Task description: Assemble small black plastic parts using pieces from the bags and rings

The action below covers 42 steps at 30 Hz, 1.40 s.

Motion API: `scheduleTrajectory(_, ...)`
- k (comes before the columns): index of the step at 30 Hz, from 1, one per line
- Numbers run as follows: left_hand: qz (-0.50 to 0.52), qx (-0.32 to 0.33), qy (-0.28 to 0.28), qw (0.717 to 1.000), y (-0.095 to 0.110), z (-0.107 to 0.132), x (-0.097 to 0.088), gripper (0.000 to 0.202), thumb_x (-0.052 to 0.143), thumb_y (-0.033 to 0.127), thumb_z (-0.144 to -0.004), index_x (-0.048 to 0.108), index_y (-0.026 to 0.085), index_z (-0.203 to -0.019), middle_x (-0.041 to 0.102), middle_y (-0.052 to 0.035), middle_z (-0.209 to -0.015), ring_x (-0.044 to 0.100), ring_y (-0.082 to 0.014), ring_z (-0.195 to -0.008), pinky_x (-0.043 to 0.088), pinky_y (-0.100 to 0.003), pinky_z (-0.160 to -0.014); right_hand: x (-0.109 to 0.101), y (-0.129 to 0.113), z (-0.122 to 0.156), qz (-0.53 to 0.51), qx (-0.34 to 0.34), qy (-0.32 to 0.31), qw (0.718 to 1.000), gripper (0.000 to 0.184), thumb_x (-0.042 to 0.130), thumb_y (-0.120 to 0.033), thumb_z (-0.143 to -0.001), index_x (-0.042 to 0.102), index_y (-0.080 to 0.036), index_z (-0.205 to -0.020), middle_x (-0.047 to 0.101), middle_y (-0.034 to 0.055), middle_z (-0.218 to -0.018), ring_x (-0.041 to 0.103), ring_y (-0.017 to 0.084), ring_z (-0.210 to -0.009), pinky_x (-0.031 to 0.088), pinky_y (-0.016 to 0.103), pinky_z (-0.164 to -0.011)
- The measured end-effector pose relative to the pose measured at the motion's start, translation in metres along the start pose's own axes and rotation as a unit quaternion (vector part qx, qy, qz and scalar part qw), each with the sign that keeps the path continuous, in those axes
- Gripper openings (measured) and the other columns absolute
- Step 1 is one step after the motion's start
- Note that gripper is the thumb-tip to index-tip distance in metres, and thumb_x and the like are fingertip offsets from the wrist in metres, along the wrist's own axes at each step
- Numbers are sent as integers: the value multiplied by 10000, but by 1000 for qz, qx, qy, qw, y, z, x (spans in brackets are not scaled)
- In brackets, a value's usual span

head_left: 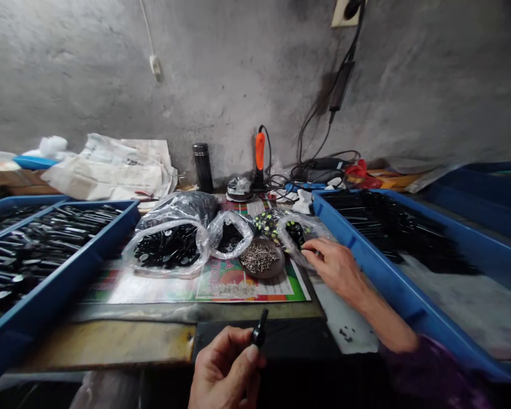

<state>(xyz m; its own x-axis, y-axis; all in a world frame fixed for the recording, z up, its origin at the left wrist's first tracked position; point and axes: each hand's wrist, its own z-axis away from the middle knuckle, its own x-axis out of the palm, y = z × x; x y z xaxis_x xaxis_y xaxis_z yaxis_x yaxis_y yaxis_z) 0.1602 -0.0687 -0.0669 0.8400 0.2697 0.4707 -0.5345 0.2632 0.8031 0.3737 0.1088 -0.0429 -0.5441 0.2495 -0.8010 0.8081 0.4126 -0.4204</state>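
Observation:
My left hand (230, 366) is closed in a pinch around a small black plastic part (259, 329) with a narrow stem pointing up, just off the table's front edge. My right hand (334, 264) reaches to the mouth of a clear plastic bag (323, 228) holding black pieces and yellow-dotted ones. Its thumb and forefinger are drawn together at the bag's rim; what lies between them is hidden. Beside that bag, a round dish (276, 268) holds a heap of small metal screws (258, 257). Two more open bags, a large one (130, 253) and a smaller one (215, 234), contain black parts.
Blue trays of black parts flank the work area, one at left (68, 287) and one at right (392, 301). An orange-handled tool (259, 150) stands upright at the back, near a black flask (202, 167). Cables (315, 130) hang down the wall. Black bits (346, 334) lie by the right tray.

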Motion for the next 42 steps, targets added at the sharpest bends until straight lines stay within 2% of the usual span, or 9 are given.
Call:
scheduleTrajectory(3, 7, 0, -17, 1000, 1, 0, 1, 504, 925, 496, -566, 659, 146, -813, 678, 4, -602, 400, 2, -339, 269, -106, -333, -5, -29, 39, -92, -3, -15, 996, 250, 512, -342, -916, 697, -175, -910, 664, 31, -708, 591, 152, -537, 471, 268, -561)
scheduleTrajectory(4, 9, -1, -23, 1000, 1, 1, 2, 511, 926, 498, -562, 655, 147, -816, 680, 4, -604, 402, 0, -335, 274, -108, -328, -5, -38, 52, -196, 24, -38, 980, 243, 544, -365, -909, 690, -171, -920, 636, 10, -630, 563, 139, -477, 457, 253, -511)
scheduleTrajectory(7, 14, -11, -28, 999, 1, 4, 4, 512, 930, 486, -560, 644, 151, -820, 675, 9, -596, 408, -2, -331, 278, -104, -321, -1, -62, 85, -420, 107, -97, 896, 225, 665, -382, -859, 657, -167, -925, 579, -35, -506, 553, 124, -437, 455, 219, -486)
scheduleTrajectory(10, 18, -15, -30, 999, 0, 7, 5, 515, 936, 478, -552, 639, 150, -816, 670, 12, -589, 405, 1, -324, 282, -100, -316, 6, -74, 101, -534, 165, -135, 818, 268, 725, -398, -822, 629, -154, -880, 617, -21, -522, 547, 106, -413, 437, 197, -466)
scheduleTrajectory(14, 12, -5, -38, 999, -2, 10, 5, 501, 924, 477, -576, 642, 146, -825, 671, 11, -610, 407, -1, -331, 296, -104, -314, 12, -77, 109, -591, 198, -143, 769, 324, 761, -425, -795, 616, -143, -865, 698, 28, -677, 555, 86, -396, 368, 166, -423)
scheduleTrajectory(18, 17, -2, -39, 999, -3, 13, 3, 496, 924, 464, -581, 637, 145, -830, 670, 13, -616, 411, -3, -336, 281, -98, -311, 14, -80, 115, -592, 200, -140, 768, 329, 773, -413, -785, 611, -144, -879, 679, 9, -629, 544, 83, -390, 363, 162, -435)
scheduleTrajectory(22, 19, 4, -39, 999, -6, 15, 2, 481, 913, 456, -608, 639, 139, -843, 681, 6, -628, 414, -1, -337, 288, -101, -317, 9, -89, 120, -552, 179, -138, 802, 274, 728, -397, -828, 629, -143, -861, 587, -30, -490, 525, 84, -414, 408, 165, -484)
scheduleTrajectory(29, 0, 12, -74, 997, -10, 15, -5, 423, 868, 459, -686, 647, 143, -861, 657, 20, -641, 442, -16, -359, 314, -112, -320, 5, -109, 128, -503, 125, -118, 847, 166, 696, -321, -821, 677, -156, -809, 609, -4, -665, 519, 81, -492, 438, 158, -467)
scheduleTrajectory(42, 7, 20, -71, 997, -15, 16, -11, 406, 863, 451, -695, 655, 145, -863, 649, 27, -631, 452, -19, -368, 326, -109, -325, 20, -111, 134, -549, 135, -141, 812, 226, 702, -367, -865, 589, -173, -839, 588, -34, -642, 498, 63, -470, 430, 136, -452)
